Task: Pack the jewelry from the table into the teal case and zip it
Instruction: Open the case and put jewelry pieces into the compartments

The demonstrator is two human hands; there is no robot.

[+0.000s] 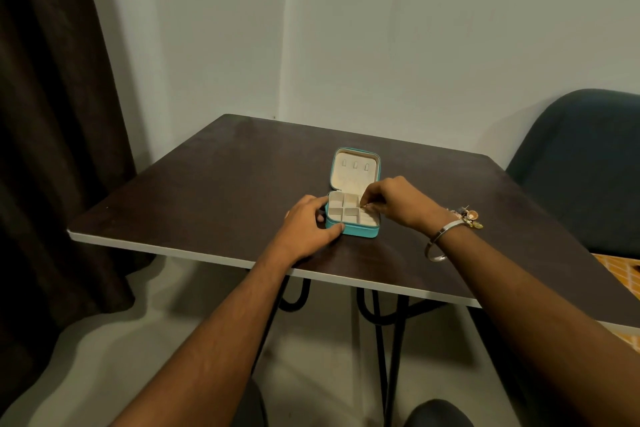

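Note:
The teal case (360, 230) lies open on the dark table (207, 184), lid up, showing cream compartments and three small hooks in the lid. My left hand (308, 224) grips the case's left front corner. My right hand (393, 199) hovers over the case's right side, fingertips pinched on a small piece of jewelry (364, 206) too tiny to identify. A cluster of jewelry (467, 216) lies on the table just behind my right wrist, which wears a silver bangle (441, 239).
A dark green chair (581, 163) stands at the right. A dark curtain (52, 114) hangs on the left. An orange patterned cloth (620, 276) shows at the right edge. The table's white front edge (207, 255) runs below my arms.

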